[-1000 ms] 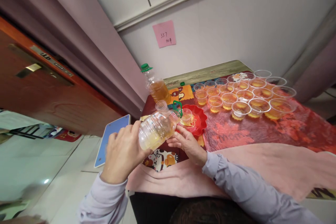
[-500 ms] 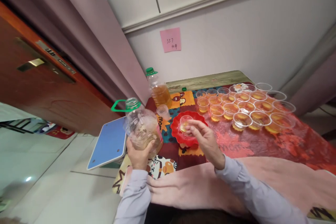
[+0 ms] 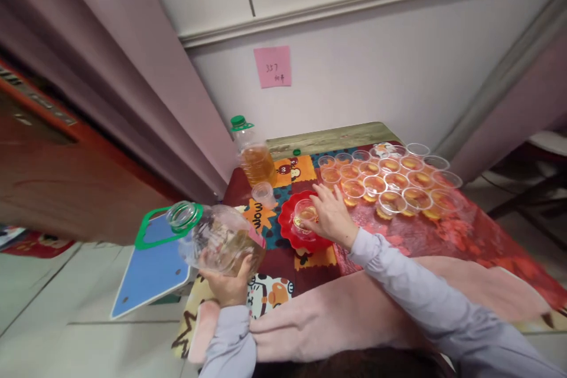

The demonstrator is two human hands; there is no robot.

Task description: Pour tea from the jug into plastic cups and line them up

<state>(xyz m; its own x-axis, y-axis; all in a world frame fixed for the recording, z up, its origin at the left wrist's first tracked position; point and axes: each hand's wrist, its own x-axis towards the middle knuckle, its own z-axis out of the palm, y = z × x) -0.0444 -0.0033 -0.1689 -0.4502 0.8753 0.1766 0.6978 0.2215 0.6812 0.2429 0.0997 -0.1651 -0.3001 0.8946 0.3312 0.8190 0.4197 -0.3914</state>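
Left hand gripping tilted bottle, neck beyond tablecloth edge, right hand spread beside cup in red dish

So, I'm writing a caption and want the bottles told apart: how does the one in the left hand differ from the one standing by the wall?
The held bottle tilts; the standing bottle is upright.
The held bottle's mouth is open; the standing bottle wears a green cap.
The held bottle looks paler inside; the standing bottle shows deeper amber.
Both are see-through.
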